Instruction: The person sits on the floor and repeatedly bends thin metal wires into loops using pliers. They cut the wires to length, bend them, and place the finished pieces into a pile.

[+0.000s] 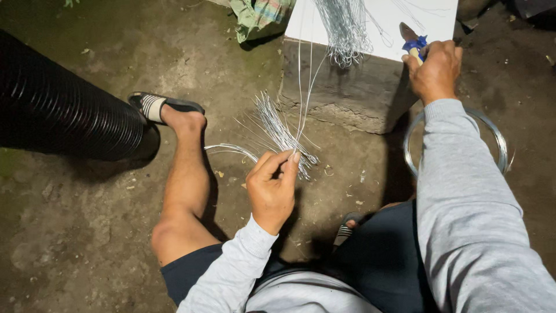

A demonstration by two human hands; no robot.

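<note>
Your left hand [272, 188] pinches thin wire strands [305, 87] rising toward 12 o'clock onto white board [376, 26] atop concrete block [347, 93]. Cut wire bundle [281, 130] fans on dirt floor [75, 220] just beyond fingers. Your right hand [434, 69], at 1 o'clock, grips blue-handled tool [414, 43] on board. Wire coil [501, 145] at 3 o'clock, black corrugated pipe [63, 113] at 9 o'clock beside sandalled foot [168, 110].

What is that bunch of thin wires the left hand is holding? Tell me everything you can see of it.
The bunch of cut wires is a sheaf of thin, silvery, metal-looking strands, roughly equal in length and slightly bent. They fan out up and to the left above the dirt floor, in front of the concrete block. The left hand pinches their lower ends between thumb and fingers. A few longer strands rise from the pinch toward the block's white top.
</note>
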